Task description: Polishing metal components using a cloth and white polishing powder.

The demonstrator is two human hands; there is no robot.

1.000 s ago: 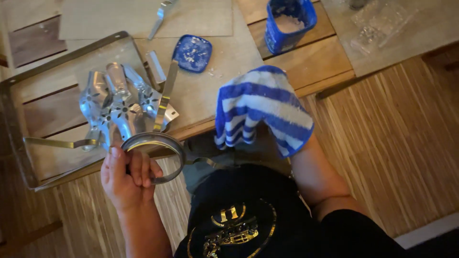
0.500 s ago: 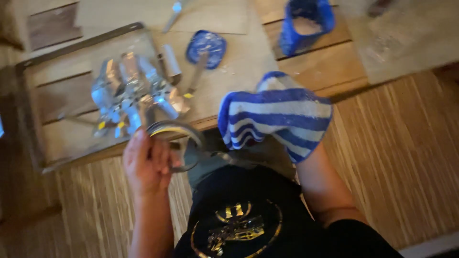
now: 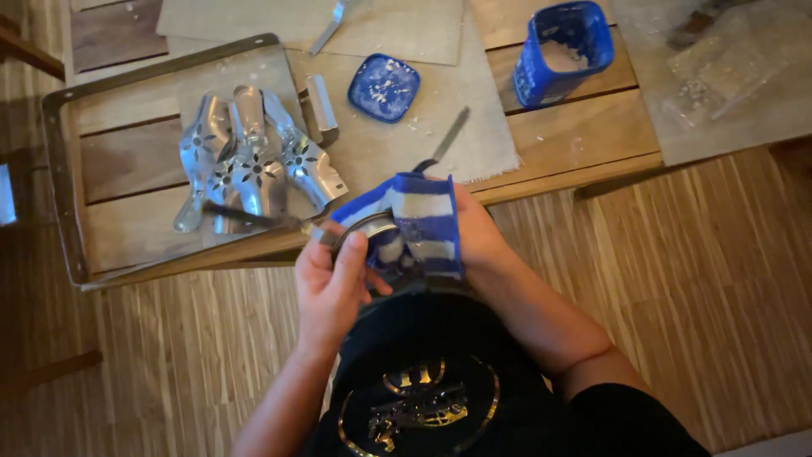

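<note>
Metal ring (image 3: 365,227) sat gripped in my left hand (image 3: 331,283) above my lap at the table (image 3: 584,127) edge, while my right hand (image 3: 474,233) pressed a blue-and-white striped cloth (image 3: 423,222) closed around its far side.

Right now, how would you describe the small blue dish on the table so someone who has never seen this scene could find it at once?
Start at the wooden table and the pale cloth mat spread over its middle. The small blue dish sits on that mat, right of the cluster of shiny pierced metal pieces. Unlike the taller blue tub further right, it is shallow, squarish with rounded corners, and speckled with white bits.
</note>
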